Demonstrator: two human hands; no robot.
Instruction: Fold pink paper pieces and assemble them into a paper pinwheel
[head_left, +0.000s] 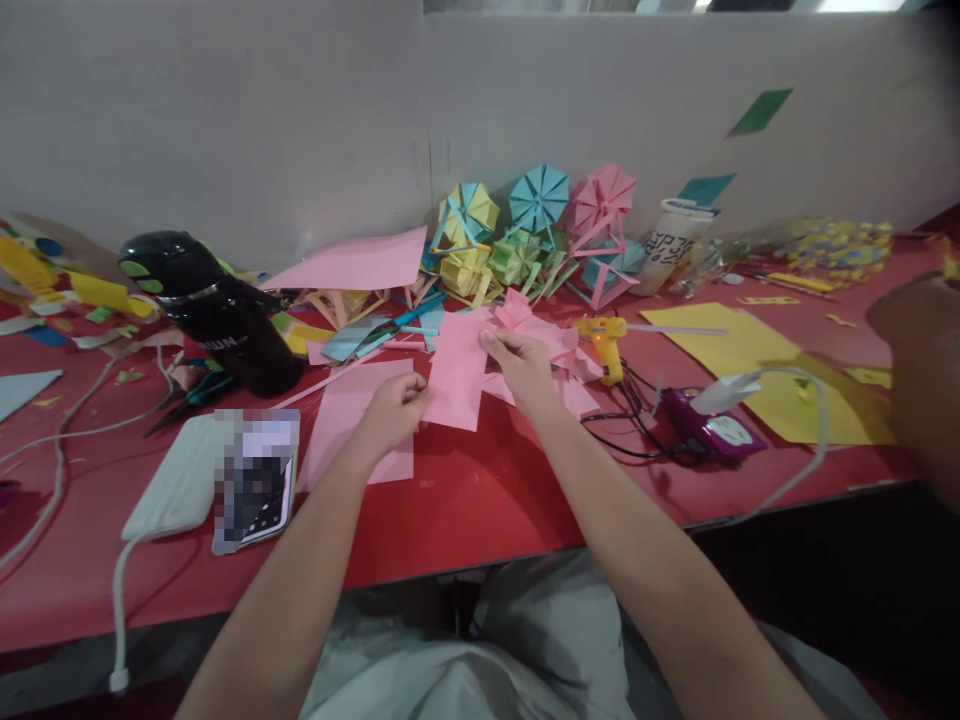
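Observation:
A piece of pink paper is held up above the red table between my two hands. My left hand pinches its lower left edge, fingers curled. At its upper right edge, my right hand grips it between thumb and fingers. Beneath my left hand lies a larger pink sheet flat on the table. Just behind my right hand are folded pink paper pieces, partly covered by the hand. A yellow glue gun rests to their right.
Paper ferris-wheel-like models stand at the back. On the left are a black bottle, a phone and a white power bank. A purple power strip, yellow paper, a cup and another person's arm are right.

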